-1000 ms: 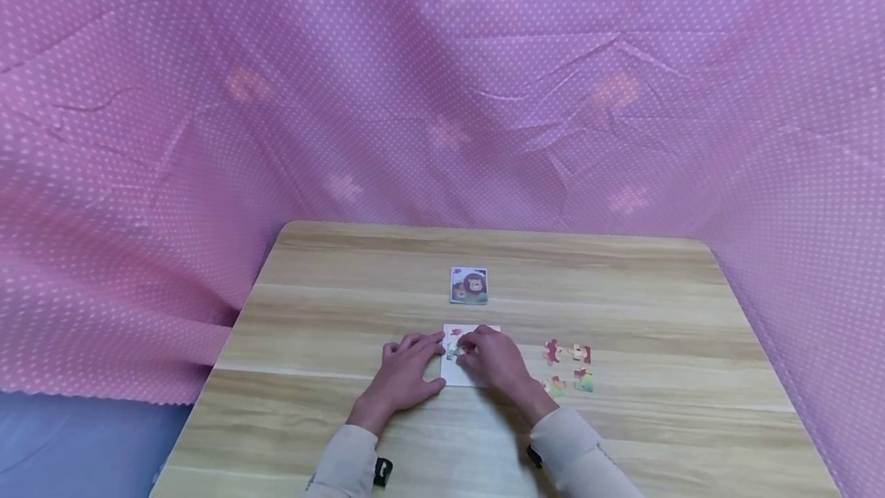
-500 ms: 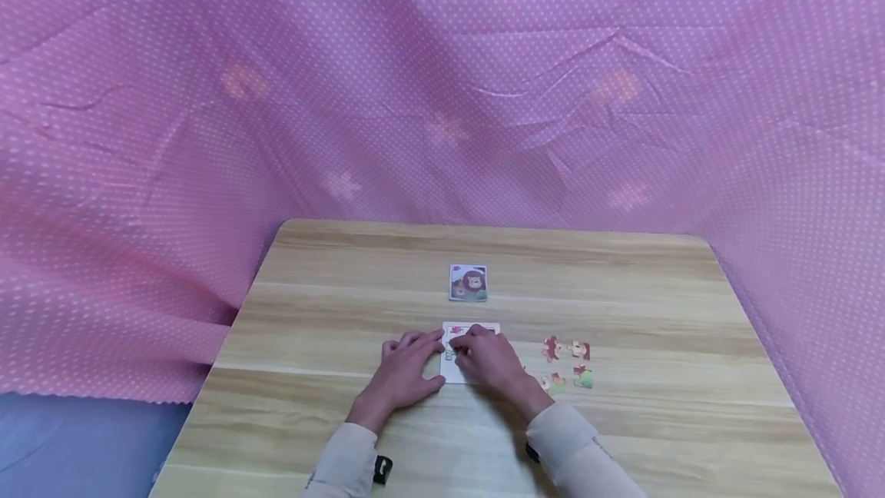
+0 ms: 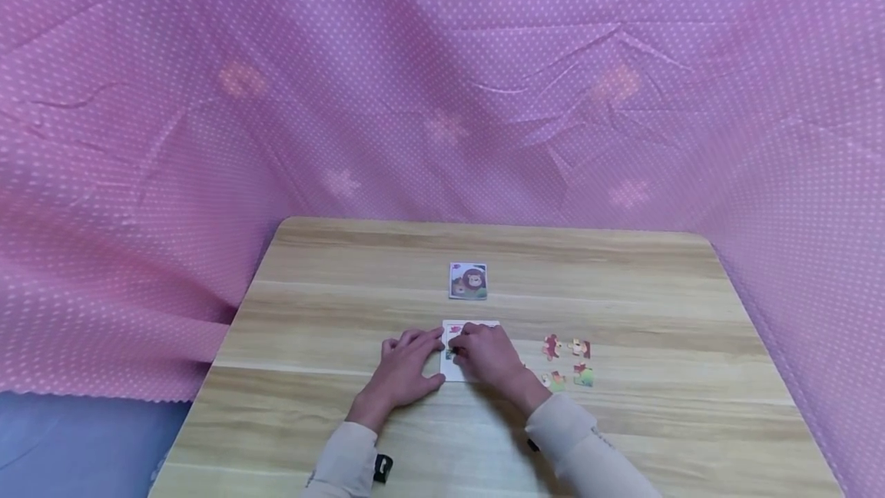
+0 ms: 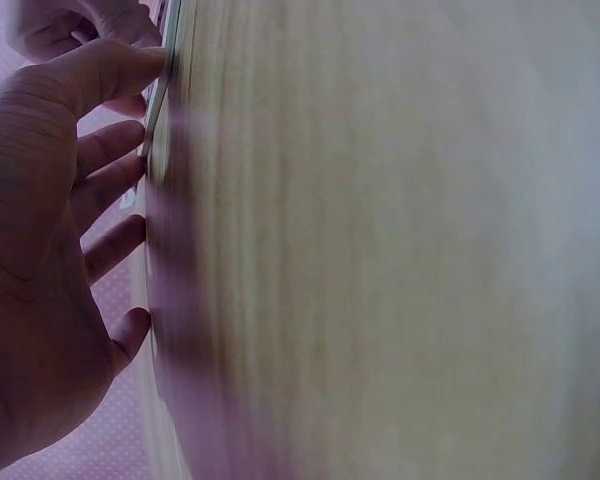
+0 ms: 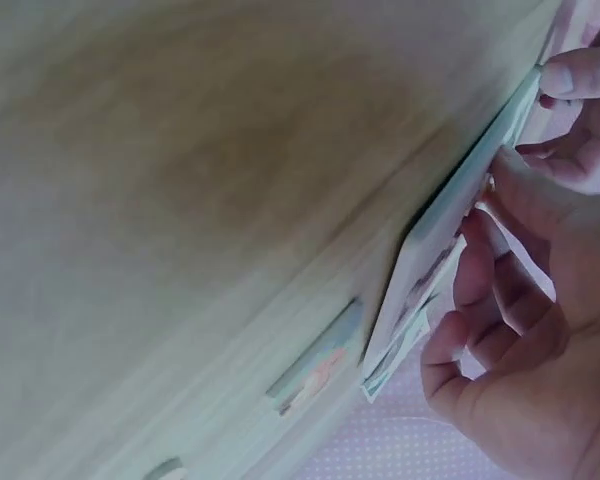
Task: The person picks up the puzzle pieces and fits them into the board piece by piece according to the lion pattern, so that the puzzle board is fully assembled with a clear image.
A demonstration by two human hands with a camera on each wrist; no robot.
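A white puzzle board (image 3: 452, 373) with a coloured printed picture lies flat on the table, partly covered by my right hand. My left hand (image 3: 403, 376) rests on the table with spread fingers, its thumb and fingertips touching the board's left edge. In the left wrist view the left thumb (image 4: 130, 68) lies against that edge. Over the board's left half, my right hand (image 3: 489, 356) pinches a small puzzle piece between thumb and index finger; its fingers hide most of the piece. The right wrist view shows the board (image 5: 420, 260) from the side, under the right fingertips.
Several loose puzzle pieces (image 3: 551, 347) lie to the right of the board, beside the right forearm. A lion picture card (image 3: 468, 281) lies behind the board. Pink dotted cloth (image 3: 442, 98) surrounds the back and sides of the wooden table (image 3: 657, 313).
My right hand has shifted slightly left over the board, fingertips now nearer its left edge. My left hand has kept its place at the board's side. The loose pieces lie as before.
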